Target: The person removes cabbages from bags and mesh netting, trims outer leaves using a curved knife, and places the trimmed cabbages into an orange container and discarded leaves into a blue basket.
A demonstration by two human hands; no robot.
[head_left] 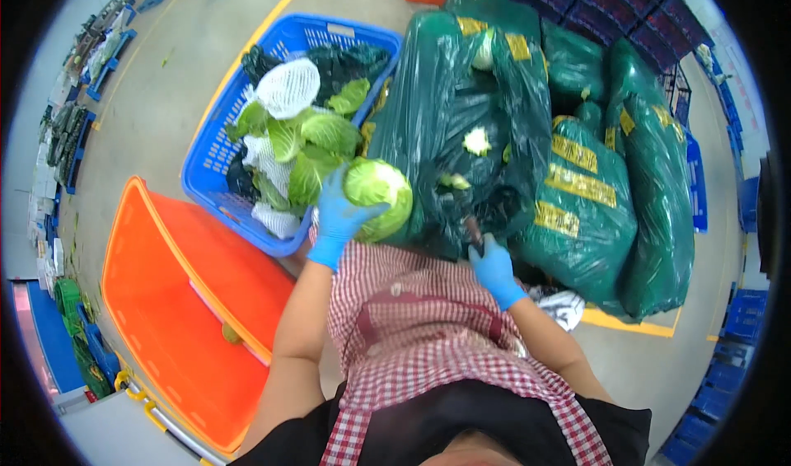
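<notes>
My left hand (pixel 342 210), in a blue glove, is closed round the side of a pale green cabbage (pixel 379 198). It holds the cabbage beside the right edge of a blue crate (pixel 204 140). Loose green leaves (pixel 317 145) and white foam nets (pixel 288 88) fill much of that crate. My right hand (pixel 496 272), gloved too, grips a small knife (pixel 473 231) with its dark end pointing away from me, over an open dark green plastic bag (pixel 461 95). Cut pale pieces of cabbage (pixel 477 141) lie on the bag.
A large orange bin (pixel 198 301) stands at the near left. Full green bags with yellow tape (pixel 581 210) are piled on the right, and dark stacked crates (pixel 610 13) stand behind them. Yellow lines (pixel 284 4) mark the grey floor.
</notes>
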